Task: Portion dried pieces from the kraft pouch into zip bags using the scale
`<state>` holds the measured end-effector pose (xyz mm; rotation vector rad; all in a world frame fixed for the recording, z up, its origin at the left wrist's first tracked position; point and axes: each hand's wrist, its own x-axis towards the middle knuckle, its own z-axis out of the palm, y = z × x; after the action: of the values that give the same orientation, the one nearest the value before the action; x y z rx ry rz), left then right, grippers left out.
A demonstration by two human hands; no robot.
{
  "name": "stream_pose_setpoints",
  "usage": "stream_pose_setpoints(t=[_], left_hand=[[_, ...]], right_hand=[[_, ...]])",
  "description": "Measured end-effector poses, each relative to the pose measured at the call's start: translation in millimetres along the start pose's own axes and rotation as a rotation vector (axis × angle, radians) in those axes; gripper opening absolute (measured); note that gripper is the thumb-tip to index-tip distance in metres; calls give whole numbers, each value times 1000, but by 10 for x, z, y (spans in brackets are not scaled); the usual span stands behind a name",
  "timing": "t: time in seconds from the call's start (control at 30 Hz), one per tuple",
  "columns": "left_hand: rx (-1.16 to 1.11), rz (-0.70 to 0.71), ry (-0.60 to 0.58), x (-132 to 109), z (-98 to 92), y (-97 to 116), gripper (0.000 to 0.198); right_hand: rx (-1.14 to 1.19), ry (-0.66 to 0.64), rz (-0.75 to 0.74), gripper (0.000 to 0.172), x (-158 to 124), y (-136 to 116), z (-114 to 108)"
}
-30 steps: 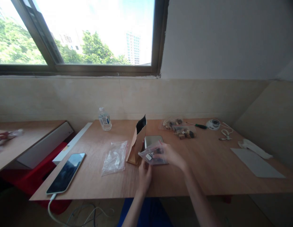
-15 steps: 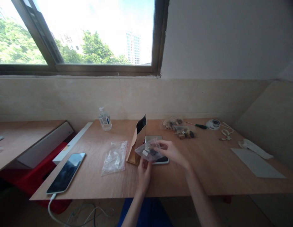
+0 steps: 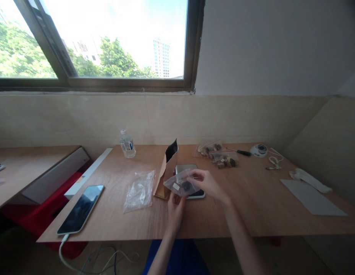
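Note:
Both my hands hold a small clear zip bag (image 3: 181, 184) with dark bits and a white label inside, lifted just above the wooden table (image 3: 252, 198). My left hand (image 3: 175, 210) pinches its near lower edge from below. My right hand (image 3: 209, 185) grips its right side, fingers closed on the plastic. Under the bag lies a small flat scale (image 3: 188, 170) with a shiny top. A brown paper pouch (image 3: 166, 172) with a black inside stands open just left of the bag.
An empty clear bag (image 3: 139, 191) lies left of the pouch, a phone (image 3: 80, 209) on a cable at the left front. A water bottle (image 3: 127, 145) stands at the back. Filled bags (image 3: 220, 154), a screwdriver (image 3: 240, 152), a tape roll (image 3: 258, 149) and grey sheet (image 3: 312, 197) lie to the right.
The bag has been lifted off the scale and tilted a little to the left; my right hand shifted from on top of it to its right side. My left hand stays beneath.

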<state>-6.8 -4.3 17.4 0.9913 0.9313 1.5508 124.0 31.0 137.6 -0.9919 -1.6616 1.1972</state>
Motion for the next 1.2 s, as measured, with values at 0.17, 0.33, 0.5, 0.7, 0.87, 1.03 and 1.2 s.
stream_pose_setpoints(t=[0.17,0.33,0.5,0.7,0.87,1.03,1.2], left_hand=[[-8,0,-1,1,8,12,41],[-6,8,22,3,17,10,41],[0,0,29,8,2,-16,39],[-8,10,20,8,-19,-46,39],[-34,8,36,6,-15,-42,40],[-12,-16,50,20,-24,-34,45],[14,-24,69,23,-48,-67,48]], right_hand=[[-3,122,28,25,-55,-114,-142],[32,284,-10,29,-42,-223,-305],[152,427,-137,31,225,-358,-242],[182,496,-375,25,714,-524,143],[96,359,-504,14,895,-419,309],[14,324,-503,13,874,-211,351],[-27,267,-467,15,858,-163,393]])
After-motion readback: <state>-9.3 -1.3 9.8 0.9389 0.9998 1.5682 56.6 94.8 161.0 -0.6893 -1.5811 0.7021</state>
